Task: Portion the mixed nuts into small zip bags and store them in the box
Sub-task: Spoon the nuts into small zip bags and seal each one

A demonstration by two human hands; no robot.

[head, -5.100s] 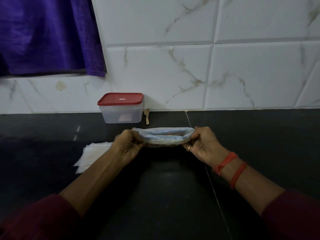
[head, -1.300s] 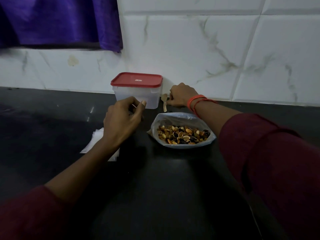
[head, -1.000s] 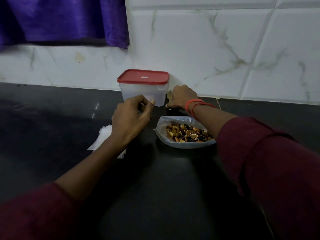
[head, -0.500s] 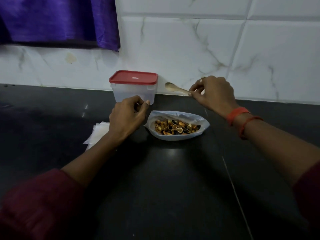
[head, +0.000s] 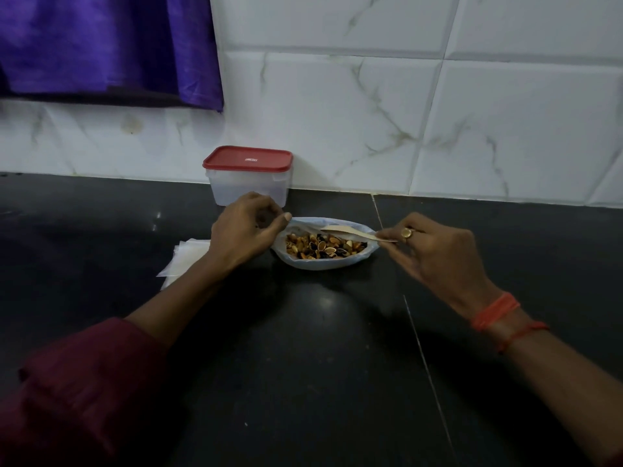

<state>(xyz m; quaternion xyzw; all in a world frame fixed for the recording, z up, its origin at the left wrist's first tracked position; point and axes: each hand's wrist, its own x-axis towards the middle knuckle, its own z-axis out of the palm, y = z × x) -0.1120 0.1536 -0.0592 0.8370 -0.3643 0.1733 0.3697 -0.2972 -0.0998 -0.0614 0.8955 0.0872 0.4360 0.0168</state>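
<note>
One box (head: 247, 187), red lid (head: 247, 158) on, stands at eleven o'clock from the one open bag (head: 323, 262) of nuts (head: 323, 247), partly behind my left hand (head: 246, 227). Its fingers curl at the bag's rim; I cannot tell if they pinch it. My right hand (head: 435, 251) pinches one spoon (head: 350, 232) above the nuts, from three o'clock. A stack of flat zip bags (head: 182, 261) lies at nine. Black counter (head: 303, 365), white tiled wall (head: 337, 112), purple curtain (head: 101, 45).

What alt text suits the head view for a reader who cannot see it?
A right hand pinches a wooden spoon over an open bag of mixed nuts on a black counter; the left hand curls at the bag's left edge. Behind stands a red-lidded box, with empty bags to the left.
</note>
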